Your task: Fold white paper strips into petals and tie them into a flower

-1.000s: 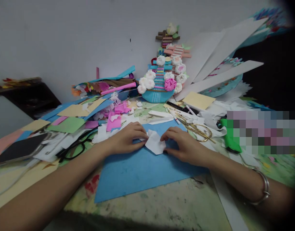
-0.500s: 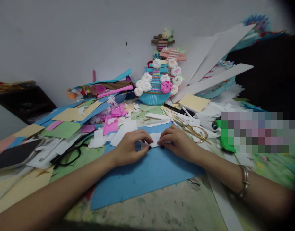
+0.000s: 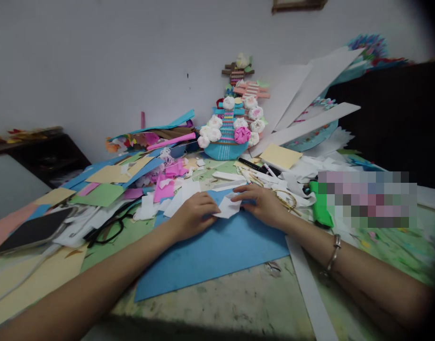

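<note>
A small folded piece of white paper is held tilted above a blue sheet. My left hand pinches its left side, fingers curled and pressed together. On the other side, my right hand grips the upper right edge between thumb and fingers, with the index finger reaching across the top. Just behind the hands lie folded white paper strips and a loose white sheet. Gold-handled scissors rest beyond my right wrist.
Paper lutes with crumpled-paper flowers lean against the wall. A phone, black glasses and coloured paper scraps lie at left. Black marker pens and a green object are at right.
The white paper has been lifted and tilted, and its folded shape now shows. My right hand has shifted to its upper right edge. The camera view has turned slightly.
</note>
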Demonstrator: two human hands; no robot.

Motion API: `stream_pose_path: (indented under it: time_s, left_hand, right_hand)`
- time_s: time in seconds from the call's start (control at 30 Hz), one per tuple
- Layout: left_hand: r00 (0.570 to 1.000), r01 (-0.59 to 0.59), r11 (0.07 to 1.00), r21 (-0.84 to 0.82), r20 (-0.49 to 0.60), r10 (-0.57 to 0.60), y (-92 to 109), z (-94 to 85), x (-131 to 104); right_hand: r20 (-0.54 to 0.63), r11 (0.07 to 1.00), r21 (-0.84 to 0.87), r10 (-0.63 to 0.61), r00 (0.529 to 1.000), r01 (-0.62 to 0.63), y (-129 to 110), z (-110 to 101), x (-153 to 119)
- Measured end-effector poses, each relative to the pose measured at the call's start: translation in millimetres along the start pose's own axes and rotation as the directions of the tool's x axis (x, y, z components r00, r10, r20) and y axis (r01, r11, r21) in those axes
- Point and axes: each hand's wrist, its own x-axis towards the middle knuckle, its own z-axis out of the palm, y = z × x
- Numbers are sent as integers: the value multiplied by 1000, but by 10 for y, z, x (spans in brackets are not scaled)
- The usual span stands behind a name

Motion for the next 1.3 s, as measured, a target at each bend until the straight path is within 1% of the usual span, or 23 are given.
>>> stream_pose_path:
  time_s: [0.07, 0.13, 0.17, 0.23, 0.3, 0.33, 0.37, 0.43, 0.5, 0.57, 0.63, 0.73, 0.97, 1.13, 1.3]
  left_hand:
    - [997, 45, 991, 123, 62, -53, 114, 12, 38]
    - [980, 132, 969, 211, 116, -159, 238, 15, 103]
    - [966, 187, 956, 227, 133, -220, 296, 15, 144]
    - [923, 310, 923, 227, 158, -350, 392, 18, 226]
    - [896, 372, 904, 209, 174, -409, 443, 26, 281]
    - [893, 381, 904, 192, 177, -414, 449, 31, 291]
    - [896, 382, 909, 166, 176, -408, 441, 34, 288]
    - [917, 352, 933, 71, 173, -359, 391, 26, 252]
    - [948, 291, 954, -71, 159, -277, 316, -5, 199]
    - [972, 212, 954, -212, 148, -183, 243, -45, 156]
    - [978, 155, 930, -334, 184, -97, 192, -75, 135]
    - [965, 146, 886, -441, 261, -29, 157, -77, 134]
    - [948, 215, 820, -531, 316, -44, 102, -67, 151]
    - [947, 258, 788, -559, 309, -91, 119, -66, 157]
    - [944, 275, 800, -534, 307, -120, 169, -29, 173]
  right_hand:
    - [80, 989, -94, -108, 991, 115, -66, -42, -36]
    - [150, 971, -115, -190, 970, 208, -138, -78, -75]
    - [170, 966, -113, -211, 963, 232, -168, -92, -92]
    - [188, 964, -108, -222, 957, 245, -210, -112, -111]
    - [195, 965, -116, -212, 958, 237, -224, -123, -111]
    - [194, 967, -121, -200, 960, 226, -222, -128, -105]
    - [187, 970, -125, -183, 965, 208, -215, -132, -97]
    - [169, 978, -117, -152, 974, 173, -194, -141, -82]
    - [190, 981, -93, -150, 970, 170, -169, -149, -73]
    - [232, 980, -71, -163, 959, 184, -147, -153, -71]
    - [262, 981, -57, -166, 951, 187, -133, -156, -71]
    - [283, 985, -35, -150, 947, 166, -132, -170, -72]
    - [360, 992, 60, -127, 924, 113, -180, -212, -63]
    - [355, 993, 71, -117, 928, 99, -205, -178, -60]
    - [347, 997, 47, -79, 935, 66, -203, -115, -56]
